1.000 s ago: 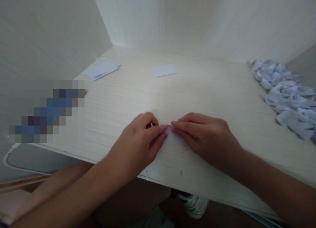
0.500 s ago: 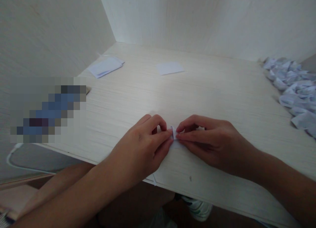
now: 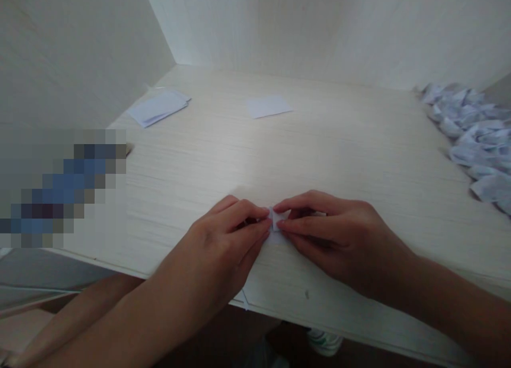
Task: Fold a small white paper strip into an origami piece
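Between my hands, low over the front part of the table, is a small folded piece of white paper (image 3: 277,219). My left hand (image 3: 229,240) is closed, its fingertips pinching the paper's left side. From the other side my right hand (image 3: 331,230) grips it between thumb and fingers. The fingertips cover most of the paper, so its full shape is hidden.
A white paper sheet (image 3: 269,106) lies at the back middle of the table (image 3: 339,150). Several stacked sheets (image 3: 159,107) rest at the back left. Many folded paper pieces (image 3: 479,139) are heaped along the right. A pixelated bluish object (image 3: 67,182) is at the left.
The view has shifted slightly, so the table items sit a little farther left. Both hands still pinch the paper, with the left fingers pressed closer together and the right fingertips slightly repositioned.
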### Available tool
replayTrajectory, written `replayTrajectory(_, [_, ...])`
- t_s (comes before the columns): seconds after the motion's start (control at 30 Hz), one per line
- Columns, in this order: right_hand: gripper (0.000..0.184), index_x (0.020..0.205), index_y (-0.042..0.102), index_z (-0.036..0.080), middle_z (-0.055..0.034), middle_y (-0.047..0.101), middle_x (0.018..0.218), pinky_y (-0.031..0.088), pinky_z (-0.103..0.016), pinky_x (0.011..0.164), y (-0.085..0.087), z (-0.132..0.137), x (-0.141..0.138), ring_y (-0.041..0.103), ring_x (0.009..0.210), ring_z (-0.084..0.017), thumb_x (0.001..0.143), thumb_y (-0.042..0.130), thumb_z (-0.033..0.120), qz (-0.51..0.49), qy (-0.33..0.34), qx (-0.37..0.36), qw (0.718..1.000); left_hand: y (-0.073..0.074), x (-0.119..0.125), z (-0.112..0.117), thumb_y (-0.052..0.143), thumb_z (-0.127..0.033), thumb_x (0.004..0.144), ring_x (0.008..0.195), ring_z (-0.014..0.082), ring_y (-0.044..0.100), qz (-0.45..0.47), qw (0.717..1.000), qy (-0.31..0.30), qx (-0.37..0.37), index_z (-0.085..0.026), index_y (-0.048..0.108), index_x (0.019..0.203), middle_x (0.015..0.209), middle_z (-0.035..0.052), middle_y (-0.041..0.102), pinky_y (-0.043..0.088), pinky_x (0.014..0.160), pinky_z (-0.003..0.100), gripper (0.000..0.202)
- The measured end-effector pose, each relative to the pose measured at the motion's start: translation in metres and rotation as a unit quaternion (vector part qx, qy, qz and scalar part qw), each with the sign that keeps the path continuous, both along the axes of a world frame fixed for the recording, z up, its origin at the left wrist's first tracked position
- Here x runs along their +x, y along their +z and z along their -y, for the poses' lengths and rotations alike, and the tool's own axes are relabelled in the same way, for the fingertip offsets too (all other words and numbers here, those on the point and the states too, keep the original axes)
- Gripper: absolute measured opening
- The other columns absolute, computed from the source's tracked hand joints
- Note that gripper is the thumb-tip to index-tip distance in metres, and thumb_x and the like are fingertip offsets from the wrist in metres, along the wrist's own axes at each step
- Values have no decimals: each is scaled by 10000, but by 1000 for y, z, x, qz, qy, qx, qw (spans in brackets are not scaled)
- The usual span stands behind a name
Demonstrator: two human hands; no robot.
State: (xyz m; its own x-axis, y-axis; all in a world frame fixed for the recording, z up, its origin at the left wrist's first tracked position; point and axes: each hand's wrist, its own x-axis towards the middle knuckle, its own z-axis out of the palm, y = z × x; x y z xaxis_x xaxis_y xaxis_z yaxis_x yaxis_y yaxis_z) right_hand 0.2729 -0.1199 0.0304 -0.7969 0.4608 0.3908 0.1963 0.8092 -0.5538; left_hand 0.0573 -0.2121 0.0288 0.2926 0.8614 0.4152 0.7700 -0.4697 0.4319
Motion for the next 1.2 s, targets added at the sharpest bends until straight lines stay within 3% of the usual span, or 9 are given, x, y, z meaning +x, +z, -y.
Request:
replayTrajectory(0.33, [176, 1045, 834, 143, -99, 833, 1090, 649, -307, 863, 2, 0, -5, 780, 921, -187, 975, 695, 62, -30, 12, -15, 999, 11, 6, 4, 518, -27, 1030, 934, 217, 716, -77, 997, -27, 7, -135, 758, 965, 1057, 96, 790, 650, 890, 342, 271])
replayTrajectory(0.43, [183, 1041, 831, 129, -99, 834, 1091, 631, -291, 862, 2, 1, -5, 781, 900, -166, 986, 678, 45, -28, 14, -9, 999, 13, 8, 8, 492, -12, 1020, 987, 238, 709, -130, 991, -31, 11, -100, 760, 1022, 1101, 119, 791, 651, 936, 371, 283])
replayTrajectory(0.6, [171, 1052, 821, 129, -74, 831, 1135, 595, -264, 870, 1, 2, -6, 776, 928, -133, 986, 688, 44, -28, 18, -21, 999, 13, 7, 17, 525, 9, 958, 1085, 263, 674, -157, 987, -37, -23, -38, 696, 1295, 1266, 136, 764, 652, 991, 365, 381])
replayTrajectory(0.83, [174, 1064, 812, 132, -46, 829, 1148, 575, -281, 883, 0, 5, -7, 754, 922, -125, 1002, 669, 55, -28, 13, -22, 999, 13, 6, 19, 488, 47, 854, 1102, 278, 664, -180, 982, -49, -38, -29, 661, 1365, 1322, 140, 744, 652, 996, 386, 545])
replayTrajectory(1.03, [168, 1044, 796, 131, -23, 828, 1124, 571, -298, 866, 1, 7, -6, 742, 896, -132, 965, 695, 24, -25, 3, -23, 999, 14, 8, 22, 454, 14, 886, 1127, 310, 656, -230, 971, -71, -4, -26, 701, 1267, 1298, 162, 751, 613, 1012, 437, 456])
replayTrajectory(1.2, [131, 1013, 783, 132, -15, 815, 1075, 563, -333, 853, 1, 9, -7, 731, 905, -149, 977, 693, 43, -4, 8, 1, 1000, 9, 10, 27, 460, -22, 903, 1146, 319, 650, -214, 976, -47, -14, -58, 709, 1238, 1344, 159, 726, 587, 1035, 447, 420])
